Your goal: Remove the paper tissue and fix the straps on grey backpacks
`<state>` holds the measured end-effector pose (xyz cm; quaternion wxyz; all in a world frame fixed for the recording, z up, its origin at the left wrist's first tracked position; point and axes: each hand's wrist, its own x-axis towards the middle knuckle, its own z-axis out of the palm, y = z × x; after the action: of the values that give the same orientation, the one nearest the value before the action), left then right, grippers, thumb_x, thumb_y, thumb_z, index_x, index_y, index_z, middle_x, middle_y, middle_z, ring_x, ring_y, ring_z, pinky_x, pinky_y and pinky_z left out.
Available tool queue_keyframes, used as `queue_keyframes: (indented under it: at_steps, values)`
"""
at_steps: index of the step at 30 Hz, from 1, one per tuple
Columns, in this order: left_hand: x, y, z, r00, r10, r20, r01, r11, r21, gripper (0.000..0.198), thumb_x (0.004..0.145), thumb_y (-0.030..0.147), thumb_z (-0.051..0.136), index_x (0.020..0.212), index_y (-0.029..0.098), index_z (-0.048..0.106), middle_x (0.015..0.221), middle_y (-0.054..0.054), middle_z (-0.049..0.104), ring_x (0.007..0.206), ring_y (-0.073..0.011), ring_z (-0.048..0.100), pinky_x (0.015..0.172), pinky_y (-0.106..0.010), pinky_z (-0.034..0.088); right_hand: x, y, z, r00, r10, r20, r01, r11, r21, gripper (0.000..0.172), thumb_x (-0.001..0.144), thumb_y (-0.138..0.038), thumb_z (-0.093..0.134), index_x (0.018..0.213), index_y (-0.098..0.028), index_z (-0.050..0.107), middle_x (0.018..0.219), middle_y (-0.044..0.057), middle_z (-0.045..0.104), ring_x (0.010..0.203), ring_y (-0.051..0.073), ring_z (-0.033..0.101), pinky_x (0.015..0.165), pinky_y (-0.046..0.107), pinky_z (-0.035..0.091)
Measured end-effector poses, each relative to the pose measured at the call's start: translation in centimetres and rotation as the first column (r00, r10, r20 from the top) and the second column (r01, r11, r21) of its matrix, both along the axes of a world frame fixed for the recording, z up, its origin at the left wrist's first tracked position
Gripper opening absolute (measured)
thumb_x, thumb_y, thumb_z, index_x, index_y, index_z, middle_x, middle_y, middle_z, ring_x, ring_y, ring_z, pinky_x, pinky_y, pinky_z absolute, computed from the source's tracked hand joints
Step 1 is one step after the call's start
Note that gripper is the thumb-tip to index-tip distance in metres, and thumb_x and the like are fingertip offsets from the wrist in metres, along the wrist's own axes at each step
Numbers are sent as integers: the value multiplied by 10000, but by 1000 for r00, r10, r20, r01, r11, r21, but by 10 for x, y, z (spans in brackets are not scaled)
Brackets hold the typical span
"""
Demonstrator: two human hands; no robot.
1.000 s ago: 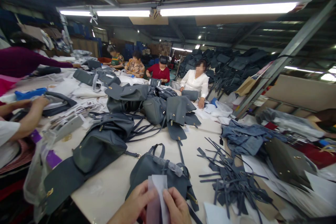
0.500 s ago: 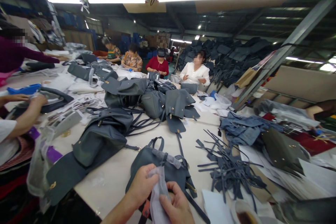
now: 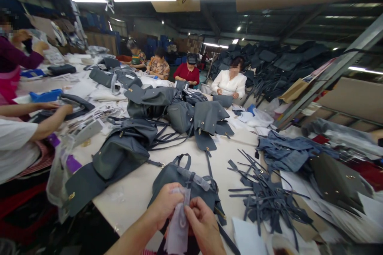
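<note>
Fingers of my left hand (image 3: 167, 203) are pinched together on the top of a thin film (image 3: 176, 235); those of my right hand (image 3: 206, 223) close thumb to fingertip on its side edge, lower down. Beyond them, the counter (image 3: 222, 169) carries a dark bag (image 3: 163, 181), a tangle of straps (image 3: 266, 199) to its right, paper (image 3: 247, 235) nearer me, and a cup (image 3: 281, 245) at bottom right. The film hangs between my hands, just before the bag. Being so thin, it could crease or tear, I judge, if I pulled unevenly, and slip if either pinch slackened. Swinging wide right could tip the cup. At left the counter's edge runs close to my arm; ahead the bag crowds me, so the strip between bag and straps seems the easier room.
</note>
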<state>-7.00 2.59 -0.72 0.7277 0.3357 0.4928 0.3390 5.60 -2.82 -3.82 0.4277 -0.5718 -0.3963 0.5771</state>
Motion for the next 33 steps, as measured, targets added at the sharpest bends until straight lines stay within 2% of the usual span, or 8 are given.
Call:
queue_keyframes:
  at_steps: [3,7,10,14,17,22,27,33]
  values:
    - [-7,-1,3,997,-57,48,58,998,-32,162,559,241,621,650,176,504,438,81,416,353,-44,315,359,-162,182,-3,5,-2,996,-58,67,55,997,51,410,715,-525,660,645,-228,387,465,-104,358,436,72,311,422,192,244]
    - [-24,-2,1,917,-229,327,254,966,-37,287,544,273,590,764,95,638,631,-65,619,459,-97,522,403,-178,383,0,4,-15,997,-71,7,71,997,41,415,702,-547,654,657,-226,396,458,-101,384,422,65,287,420,195,198]
    - [-30,-4,-3,898,-269,348,300,953,-37,260,512,209,585,732,88,655,575,-55,613,394,-80,491,367,-167,373,3,1,-21,997,-58,-44,59,998,29,465,676,-600,671,652,-222,401,446,-107,372,414,58,282,418,187,187]
    - [-19,-5,-3,953,-271,139,275,962,-10,149,585,221,670,682,109,644,460,3,547,307,-53,385,307,-155,222,3,0,-14,992,-30,-126,35,999,32,506,644,-624,715,646,-214,419,439,-98,431,388,47,308,410,176,205]
    - [-2,-5,0,982,-189,30,188,982,13,148,557,251,673,601,143,582,381,73,422,299,-26,251,327,-169,112,1,-1,-3,979,-66,-193,71,997,22,484,647,-598,738,685,-207,456,474,-80,507,393,58,392,407,166,256]
    - [18,-6,5,997,-75,29,76,997,-5,205,494,293,644,592,166,517,475,66,451,397,-47,321,412,-185,213,-5,-12,-3,962,-103,-252,110,994,11,458,608,-452,805,838,-228,478,638,-38,647,515,130,598,504,222,467]
    - [18,-7,13,1000,5,-15,-4,998,57,214,532,319,635,641,159,545,546,62,455,499,-72,358,491,-200,270,3,-29,-16,998,47,-43,-46,999,24,422,577,-447,806,833,-220,559,581,-54,596,439,112,528,442,215,420]
    - [15,-6,14,999,12,-39,-6,987,158,230,563,337,679,643,145,582,608,14,563,578,-114,457,552,-225,322,26,-8,22,967,-189,170,175,980,95,473,772,-655,563,864,-196,634,706,20,621,648,166,585,535,240,456]
